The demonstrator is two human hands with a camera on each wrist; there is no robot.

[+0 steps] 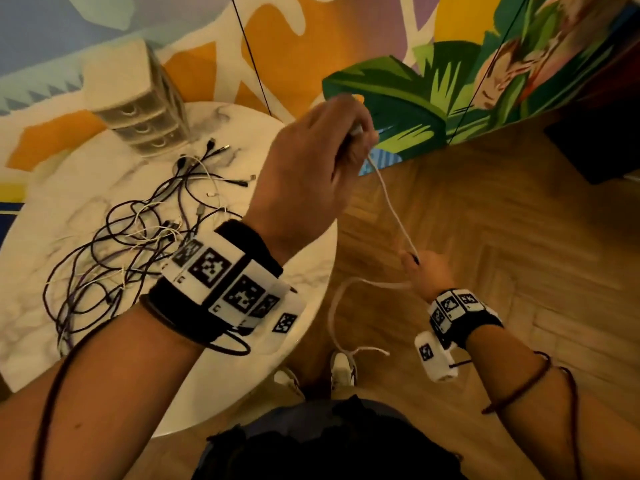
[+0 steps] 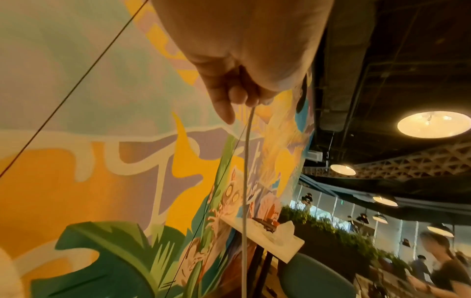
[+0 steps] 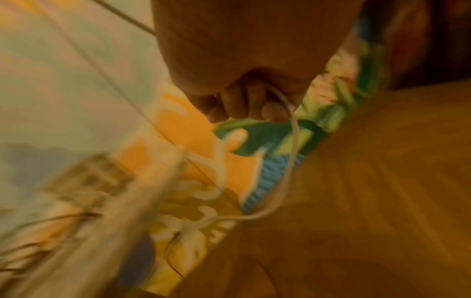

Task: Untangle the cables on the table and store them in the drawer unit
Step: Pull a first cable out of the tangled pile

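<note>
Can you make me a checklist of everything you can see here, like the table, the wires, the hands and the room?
Surface: round white marbled table.
Job's things: drawer unit at the table's far side, drawers closed; white cable lifted off the table, beside it over the floor.
Clutter: nothing seen.
Grippers: left hand raised, gripping one end of the white cable; right hand lower, pinching it further along, the rest hanging in a loop.
Cables: tangle of dark and white cables on the table.
Surroundings: painted wall, wooden floor, ceiling lamps, people at tables farther off.
</note>
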